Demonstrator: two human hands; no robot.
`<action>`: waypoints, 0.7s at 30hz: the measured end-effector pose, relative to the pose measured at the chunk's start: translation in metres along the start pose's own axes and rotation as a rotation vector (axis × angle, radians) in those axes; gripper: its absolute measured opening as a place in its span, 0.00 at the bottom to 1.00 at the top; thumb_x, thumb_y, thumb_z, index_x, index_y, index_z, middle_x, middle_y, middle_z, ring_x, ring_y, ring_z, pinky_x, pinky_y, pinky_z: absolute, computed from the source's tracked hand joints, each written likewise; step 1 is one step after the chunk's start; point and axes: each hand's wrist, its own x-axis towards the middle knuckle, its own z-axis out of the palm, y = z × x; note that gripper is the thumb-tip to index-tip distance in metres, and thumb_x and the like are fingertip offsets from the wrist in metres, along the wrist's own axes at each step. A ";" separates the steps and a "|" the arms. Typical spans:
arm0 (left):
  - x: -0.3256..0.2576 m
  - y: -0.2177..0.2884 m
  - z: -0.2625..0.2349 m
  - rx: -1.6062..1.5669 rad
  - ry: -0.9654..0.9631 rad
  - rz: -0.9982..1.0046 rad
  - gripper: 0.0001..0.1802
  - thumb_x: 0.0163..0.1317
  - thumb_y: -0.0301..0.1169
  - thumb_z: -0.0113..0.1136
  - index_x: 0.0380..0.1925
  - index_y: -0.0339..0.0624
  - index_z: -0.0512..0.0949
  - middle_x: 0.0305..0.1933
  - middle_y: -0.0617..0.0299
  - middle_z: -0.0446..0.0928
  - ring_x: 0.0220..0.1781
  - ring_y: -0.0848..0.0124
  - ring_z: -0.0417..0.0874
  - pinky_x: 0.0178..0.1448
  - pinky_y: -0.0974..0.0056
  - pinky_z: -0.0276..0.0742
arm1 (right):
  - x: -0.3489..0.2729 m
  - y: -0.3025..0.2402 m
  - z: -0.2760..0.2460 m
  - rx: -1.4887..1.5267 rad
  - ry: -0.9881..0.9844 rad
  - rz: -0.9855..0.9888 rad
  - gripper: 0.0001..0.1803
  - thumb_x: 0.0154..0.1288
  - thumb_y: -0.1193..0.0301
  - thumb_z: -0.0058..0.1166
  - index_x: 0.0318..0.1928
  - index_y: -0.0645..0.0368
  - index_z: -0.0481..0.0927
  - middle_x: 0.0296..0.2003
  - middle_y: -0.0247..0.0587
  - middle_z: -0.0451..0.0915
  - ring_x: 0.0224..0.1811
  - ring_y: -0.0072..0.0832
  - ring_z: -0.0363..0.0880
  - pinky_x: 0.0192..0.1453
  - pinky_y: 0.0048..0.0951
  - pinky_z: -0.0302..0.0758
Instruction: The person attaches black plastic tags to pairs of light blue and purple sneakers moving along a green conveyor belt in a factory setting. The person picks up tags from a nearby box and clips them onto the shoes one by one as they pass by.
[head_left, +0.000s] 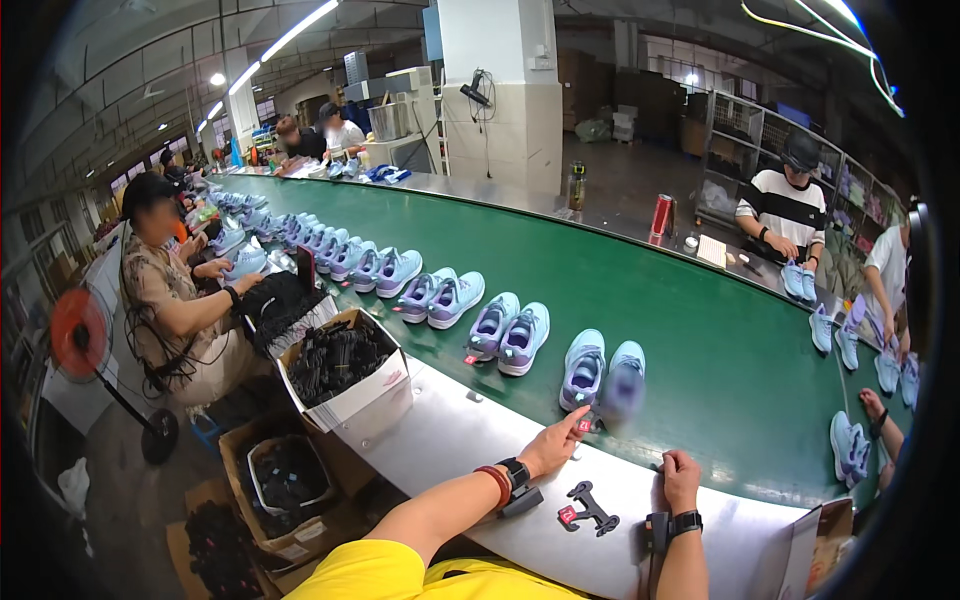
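The pair of lavender-and-blue sneakers (603,372) nearest you sits on the green conveyor belt (700,330), at its near edge, toes toward you. Your left hand (555,445) reaches to that pair from six o'clock; the extended fingers (580,418) touch a small red tag (586,424) at the toe of the left shoe, pinched on nothing that can be made out. Your right hand (680,480) rests at four o'clock of the pair on the grey tabletop (450,430), fingers curled under (whether they grip anything cannot be told). A black strap piece with a red tag (588,510) lies on the tabletop between your wrists, touching neither hand.

At ten o'clock of the pair, further pairs of sneakers (508,335) run in a line up the belt. An open cardboard box of black parts (340,365) stands on the tabletop at nine o'clock. A seated person (175,300) works beyond it. Across the belt, at two o'clock, a person in a striped shirt (785,210) handles another shoe, and a red can (662,214) stands at twelve o'clock on the far edge.
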 end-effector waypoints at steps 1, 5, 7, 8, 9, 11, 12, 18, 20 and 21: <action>0.000 0.000 0.001 -0.010 0.005 -0.001 0.35 0.58 0.19 0.44 0.68 0.52 0.56 0.41 0.52 0.78 0.45 0.61 0.82 0.52 0.62 0.76 | 0.000 0.000 0.000 0.004 -0.005 0.009 0.06 0.61 0.73 0.53 0.32 0.64 0.80 0.23 0.42 0.80 0.24 0.28 0.80 0.32 0.28 0.74; 0.000 0.005 -0.004 0.021 -0.002 0.017 0.34 0.58 0.18 0.45 0.67 0.51 0.60 0.41 0.51 0.78 0.45 0.62 0.82 0.53 0.63 0.76 | 0.000 0.001 0.004 0.007 -0.020 0.022 0.07 0.62 0.73 0.52 0.33 0.64 0.80 0.23 0.43 0.81 0.24 0.28 0.80 0.32 0.28 0.74; 0.000 0.008 -0.007 0.025 0.001 0.043 0.34 0.58 0.18 0.45 0.66 0.50 0.61 0.41 0.51 0.78 0.45 0.63 0.82 0.52 0.63 0.76 | 0.002 0.004 0.005 0.003 -0.026 0.023 0.07 0.62 0.73 0.52 0.33 0.64 0.79 0.23 0.42 0.80 0.24 0.28 0.81 0.31 0.28 0.74; 0.000 0.009 -0.008 0.027 0.003 0.056 0.33 0.58 0.19 0.45 0.66 0.50 0.62 0.41 0.50 0.78 0.44 0.63 0.82 0.52 0.64 0.76 | 0.003 0.006 0.005 0.003 -0.029 0.026 0.07 0.63 0.73 0.52 0.33 0.64 0.79 0.23 0.42 0.80 0.24 0.27 0.80 0.32 0.27 0.74; -0.001 0.009 -0.009 0.017 0.005 0.048 0.33 0.58 0.19 0.45 0.66 0.50 0.62 0.41 0.50 0.79 0.44 0.63 0.82 0.52 0.64 0.76 | 0.002 0.005 0.007 0.004 -0.032 0.031 0.07 0.63 0.73 0.52 0.33 0.64 0.79 0.23 0.42 0.80 0.24 0.27 0.80 0.32 0.27 0.74; -0.001 0.009 -0.009 -0.002 0.010 0.032 0.33 0.58 0.19 0.45 0.66 0.49 0.62 0.40 0.50 0.79 0.44 0.63 0.82 0.51 0.63 0.76 | 0.002 0.000 0.006 -0.001 -0.039 0.051 0.06 0.63 0.73 0.52 0.34 0.64 0.79 0.22 0.41 0.80 0.24 0.26 0.80 0.32 0.27 0.74; -0.001 0.006 -0.009 0.008 0.009 0.029 0.32 0.58 0.19 0.45 0.66 0.49 0.62 0.40 0.50 0.79 0.44 0.63 0.82 0.51 0.64 0.76 | 0.001 -0.005 0.006 -0.004 -0.046 0.063 0.06 0.63 0.73 0.52 0.34 0.64 0.79 0.22 0.41 0.80 0.24 0.26 0.80 0.32 0.27 0.74; 0.000 -0.001 -0.010 -0.090 0.035 0.061 0.31 0.58 0.19 0.46 0.64 0.48 0.64 0.38 0.52 0.79 0.44 0.65 0.82 0.49 0.65 0.76 | 0.003 0.004 0.011 0.006 -0.029 0.034 0.06 0.63 0.73 0.52 0.34 0.64 0.79 0.22 0.39 0.79 0.23 0.25 0.78 0.32 0.26 0.73; -0.001 0.000 -0.013 -0.044 -0.021 0.077 0.31 0.57 0.19 0.48 0.63 0.50 0.67 0.40 0.53 0.80 0.43 0.63 0.81 0.51 0.63 0.76 | 0.002 0.003 0.011 -0.012 -0.024 0.030 0.06 0.63 0.74 0.52 0.33 0.63 0.79 0.21 0.39 0.79 0.23 0.25 0.77 0.31 0.26 0.73; 0.000 0.004 -0.016 0.019 -0.073 0.083 0.31 0.57 0.19 0.48 0.63 0.51 0.68 0.41 0.54 0.80 0.43 0.62 0.81 0.52 0.62 0.75 | 0.003 0.005 0.011 -0.026 -0.024 0.027 0.06 0.63 0.74 0.52 0.33 0.63 0.79 0.21 0.39 0.79 0.23 0.25 0.77 0.31 0.26 0.72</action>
